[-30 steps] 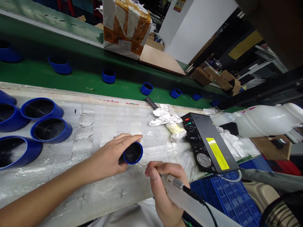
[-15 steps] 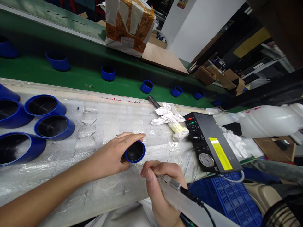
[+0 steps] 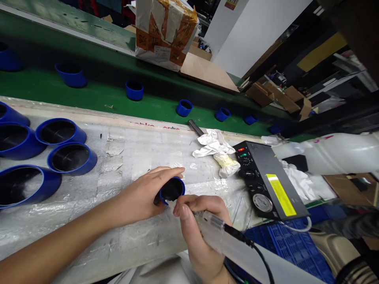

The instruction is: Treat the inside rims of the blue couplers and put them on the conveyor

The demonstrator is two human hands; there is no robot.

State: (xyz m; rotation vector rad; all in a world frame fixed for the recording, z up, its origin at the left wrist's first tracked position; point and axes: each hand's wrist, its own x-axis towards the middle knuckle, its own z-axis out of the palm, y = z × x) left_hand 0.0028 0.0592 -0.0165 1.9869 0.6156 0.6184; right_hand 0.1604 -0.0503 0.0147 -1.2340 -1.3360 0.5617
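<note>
My left hand (image 3: 145,194) is wrapped round a blue cup with a black inside (image 3: 172,188), its mouth tilted toward me on the bench. My right hand (image 3: 199,228) grips a translucent dispensing syringe (image 3: 217,221) with a black hose fitting on its back end. The syringe tip is at the cup's near rim; whether it touches is hard to tell. A black dispenser box (image 3: 268,179) with a round gauge, knobs and a yellow label lies to the right. Crumpled white cloths (image 3: 216,144) sit beside it.
Several blue cups (image 3: 71,158) stand at the left of the plastic-covered bench (image 3: 142,146). More cups (image 3: 134,90) are spaced along the green conveyor belt (image 3: 102,100) behind. A taped carton (image 3: 166,33) stands beyond; a white plastic bottle (image 3: 340,154) lies at right; a blue crate (image 3: 291,248) is below.
My right hand has brought the syringe tip slightly left and up to the cup's near rim. My left hand keeps holding the cup. The whole view has shifted a little.
</note>
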